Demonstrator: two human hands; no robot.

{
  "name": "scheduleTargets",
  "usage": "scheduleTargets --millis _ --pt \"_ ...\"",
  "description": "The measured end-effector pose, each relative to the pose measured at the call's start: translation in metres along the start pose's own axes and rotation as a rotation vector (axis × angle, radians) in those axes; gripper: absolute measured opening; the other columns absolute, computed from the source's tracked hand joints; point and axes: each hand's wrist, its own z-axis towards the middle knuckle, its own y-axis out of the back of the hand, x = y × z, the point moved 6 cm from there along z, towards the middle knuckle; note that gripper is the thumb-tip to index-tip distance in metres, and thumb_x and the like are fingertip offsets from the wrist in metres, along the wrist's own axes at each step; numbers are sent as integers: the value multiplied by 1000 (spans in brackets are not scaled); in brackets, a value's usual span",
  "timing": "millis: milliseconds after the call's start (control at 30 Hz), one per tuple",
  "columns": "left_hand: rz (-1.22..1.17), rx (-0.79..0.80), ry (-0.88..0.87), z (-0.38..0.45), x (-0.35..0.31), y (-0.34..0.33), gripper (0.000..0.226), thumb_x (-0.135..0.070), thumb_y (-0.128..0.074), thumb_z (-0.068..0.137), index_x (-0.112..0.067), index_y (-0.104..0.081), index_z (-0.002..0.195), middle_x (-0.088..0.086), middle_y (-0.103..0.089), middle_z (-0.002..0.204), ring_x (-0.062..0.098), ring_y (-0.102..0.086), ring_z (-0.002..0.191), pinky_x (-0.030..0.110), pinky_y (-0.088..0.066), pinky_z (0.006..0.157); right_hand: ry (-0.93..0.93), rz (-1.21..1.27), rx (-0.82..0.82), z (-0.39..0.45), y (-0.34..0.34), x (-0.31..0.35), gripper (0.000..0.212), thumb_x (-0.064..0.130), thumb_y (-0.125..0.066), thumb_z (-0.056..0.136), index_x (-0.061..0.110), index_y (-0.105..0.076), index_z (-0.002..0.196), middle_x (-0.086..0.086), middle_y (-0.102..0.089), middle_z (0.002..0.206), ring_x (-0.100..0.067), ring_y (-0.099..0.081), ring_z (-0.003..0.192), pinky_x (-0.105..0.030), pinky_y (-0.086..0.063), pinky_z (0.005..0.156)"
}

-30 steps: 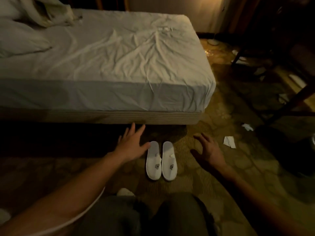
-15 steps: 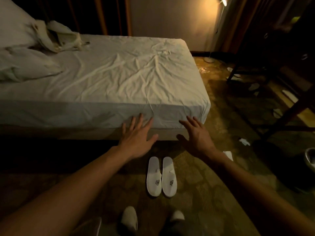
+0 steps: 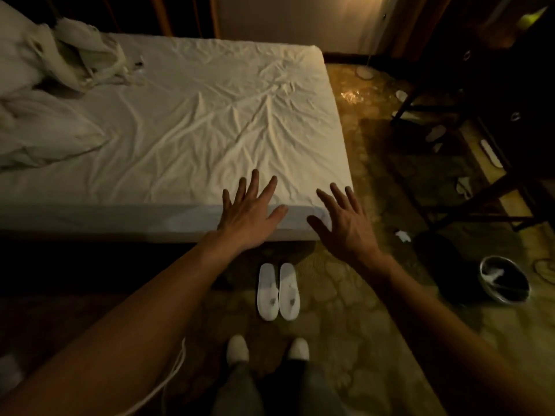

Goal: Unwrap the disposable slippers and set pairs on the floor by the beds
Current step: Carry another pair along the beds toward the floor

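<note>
A pair of white disposable slippers [image 3: 278, 292] lies side by side on the patterned carpet, toes towards the bed [image 3: 195, 130], just in front of its near corner. My left hand [image 3: 250, 216] hovers with fingers spread over the mattress edge, above and left of the slippers. My right hand [image 3: 345, 223] is stretched out flat, fingers spread, near the bed's corner. Both hands hold nothing. My own feet in white slippers [image 3: 267, 351] stand just behind the pair.
A crumpled duvet and pillow [image 3: 45, 109] lie at the bed's left end. Scraps of torn wrapper [image 3: 402, 235] are scattered on the carpet at right. A round bin [image 3: 504, 279] stands at right, with dark wooden furniture legs [image 3: 468, 205] behind it.
The view has risen from a crouch to standing. Both hands lifted away from the slippers on the floor up to the level of the mattress edge. The slippers stay where they lay.
</note>
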Motion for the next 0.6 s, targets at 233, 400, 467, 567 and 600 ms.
scheduleTargets --millis 233,400,467,567,600 --pt "34 43 27 -93 -21 54 73 -65 -27 98 -38 3 158 1 14 169 30 10 155 61 5 121 -15 -39 56 -75 64 43 72 68 -32 97 36 -14 159 -2 -3 171 -30 4 157 -58 -6 125" --pt "24 45 50 -104 -28 61 72 -62 -27 99 -38 4 159 1 15 169 28 12 155 61 5 121 -27 -45 66 -77 76 46 71 66 -33 98 35 -14 160 -3 -3 171 -31 4 157 -58 -4 125" --pt "21 36 43 -101 -29 65 71 -61 -27 100 -37 4 159 2 16 169 27 13 155 61 6 121 -16 -69 48 -71 83 44 70 66 -31 99 35 -15 159 -3 -2 171 -30 3 157 -60 -6 125" --pt "40 46 36 -95 -37 66 71 -61 -24 100 -35 6 159 2 19 168 26 16 155 59 8 122 38 -86 31 -64 94 45 68 65 -29 100 35 -16 160 -3 -3 171 -29 3 157 -59 -6 125" --pt "37 50 50 -93 -41 65 71 -61 -24 100 -35 7 159 2 20 168 27 17 154 59 9 121 63 -99 33 -62 98 45 68 65 -29 100 35 -16 160 -3 -2 171 -29 4 157 -59 -4 125"
